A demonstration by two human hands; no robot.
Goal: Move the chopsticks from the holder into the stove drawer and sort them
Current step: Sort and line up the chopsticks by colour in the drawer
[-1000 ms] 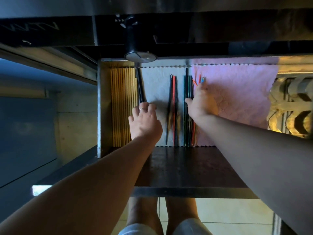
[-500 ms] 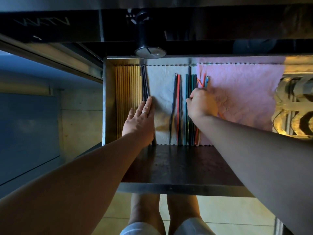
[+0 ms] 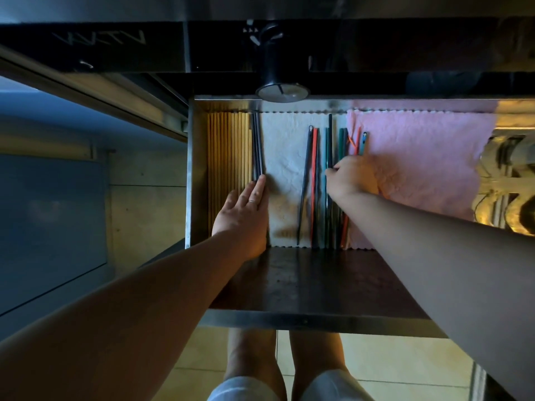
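Inside the drawer (image 3: pixel 199 175), our hands sort chopsticks.
Our left hand (image 3: pixel 244 209) lies flat, fingers straight, against the dark pair (image 3: pixel 257 149); our right hand (image 3: pixel 351 176) pinches a dark chopstick (image 3: pixel 330 134). Panel lettering (image 3: pixel 100 39) is unreadable.

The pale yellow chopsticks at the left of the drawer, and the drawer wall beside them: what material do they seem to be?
The pale yellow chopsticks look like bamboo or light wood: matte, warm tan, uniform. The grey drawer wall seems sheet metal, probably stainless steel: smooth, with a dull sheen.
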